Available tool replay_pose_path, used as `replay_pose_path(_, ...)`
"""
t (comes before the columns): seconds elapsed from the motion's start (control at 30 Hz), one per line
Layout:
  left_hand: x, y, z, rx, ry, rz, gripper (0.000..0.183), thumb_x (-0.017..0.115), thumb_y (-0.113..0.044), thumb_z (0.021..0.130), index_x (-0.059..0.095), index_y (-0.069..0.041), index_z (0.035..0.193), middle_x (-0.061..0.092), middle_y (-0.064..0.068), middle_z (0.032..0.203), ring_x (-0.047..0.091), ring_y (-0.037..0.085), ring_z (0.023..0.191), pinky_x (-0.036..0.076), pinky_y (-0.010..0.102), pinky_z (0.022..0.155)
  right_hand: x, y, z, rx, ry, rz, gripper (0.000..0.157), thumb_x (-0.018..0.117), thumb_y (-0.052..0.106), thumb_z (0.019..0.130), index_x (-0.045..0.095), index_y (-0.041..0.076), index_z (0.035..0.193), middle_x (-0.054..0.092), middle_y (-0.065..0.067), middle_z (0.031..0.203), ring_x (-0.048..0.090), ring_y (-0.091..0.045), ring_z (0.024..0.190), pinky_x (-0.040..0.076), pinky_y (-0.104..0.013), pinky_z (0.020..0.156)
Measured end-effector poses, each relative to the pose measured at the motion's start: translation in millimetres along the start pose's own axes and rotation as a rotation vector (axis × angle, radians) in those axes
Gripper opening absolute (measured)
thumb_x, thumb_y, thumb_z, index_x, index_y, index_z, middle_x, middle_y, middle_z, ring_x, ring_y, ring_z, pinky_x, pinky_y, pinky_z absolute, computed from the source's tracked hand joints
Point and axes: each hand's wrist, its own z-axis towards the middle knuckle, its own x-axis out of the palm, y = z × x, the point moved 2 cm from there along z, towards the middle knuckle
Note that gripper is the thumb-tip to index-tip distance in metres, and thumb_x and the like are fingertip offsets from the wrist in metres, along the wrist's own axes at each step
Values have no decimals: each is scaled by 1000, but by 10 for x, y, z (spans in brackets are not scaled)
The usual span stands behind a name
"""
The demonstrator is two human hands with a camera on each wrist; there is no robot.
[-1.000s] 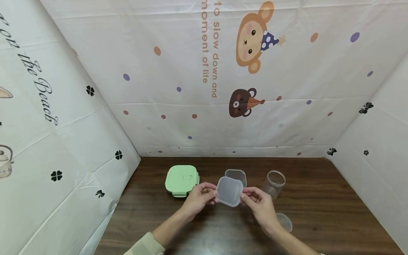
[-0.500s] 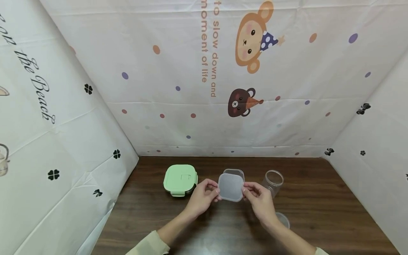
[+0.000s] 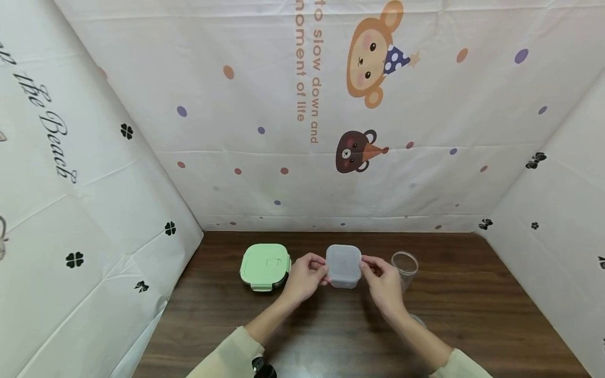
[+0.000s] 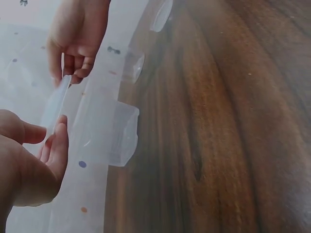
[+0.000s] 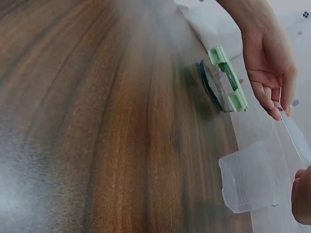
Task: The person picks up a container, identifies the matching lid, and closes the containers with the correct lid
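Observation:
A square translucent lid (image 3: 343, 261) is pinched at its left edge by my left hand (image 3: 304, 278) and at its right edge by my right hand (image 3: 382, 285). Under it stands a clear square plastic food container (image 3: 344, 284), mostly covered by the lid in the head view. Both wrist views show a gap between the lid (image 5: 296, 138) and the container (image 5: 247, 179), which sits upright on the wooden table (image 3: 321, 336). Thumbs lie on the near side of the lid, with the other fingers curled behind or beneath it.
To the left sits a lunch box (image 3: 266, 265) with a green clip-on lid. A clear round jar (image 3: 406, 262) stands behind my right hand, and a round clear lid (image 3: 418, 319) lies partly hidden by my right forearm. Printed white cloth (image 3: 264, 105) walls the back and sides.
Both hands have carried the square lid away from me and levelled it, so that it now overlaps the container almost fully. The other things stay where they were.

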Motion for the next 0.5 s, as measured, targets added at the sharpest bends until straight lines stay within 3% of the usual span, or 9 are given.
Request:
replay_pose_path(0.1, 8, 6, 53, 2, -29, 84, 11, 72, -6, 99, 69, 0, 108, 73, 6, 85, 77, 37, 81, 64, 40, 68, 16, -17, 41, -15, -23, -40, 16, 74, 8, 100, 79, 2, 115, 75, -14, 101, 63, -13, 85, 51, -15, 70)
replay_pose_path(0.23, 20, 24, 111, -3, -61, 187, 9, 75, -11, 98, 72, -6, 104, 73, 1, 81, 77, 36, 82, 52, 26, 59, 36, -33, 101, -52, -46, -75, 15, 74, 6, 100, 80, 1, 112, 76, -13, 98, 63, -13, 83, 50, -14, 69)
replay_pose_path(0.5, 35, 20, 164, -6, -57, 166, 6, 73, -7, 98, 70, -5, 103, 71, 2, 81, 76, 40, 83, 50, 25, 57, 64, -78, 158, -80, -60, -79, 13, 73, 3, 99, 80, -2, 109, 75, -14, 95, 61, -11, 80, 49, -15, 67)
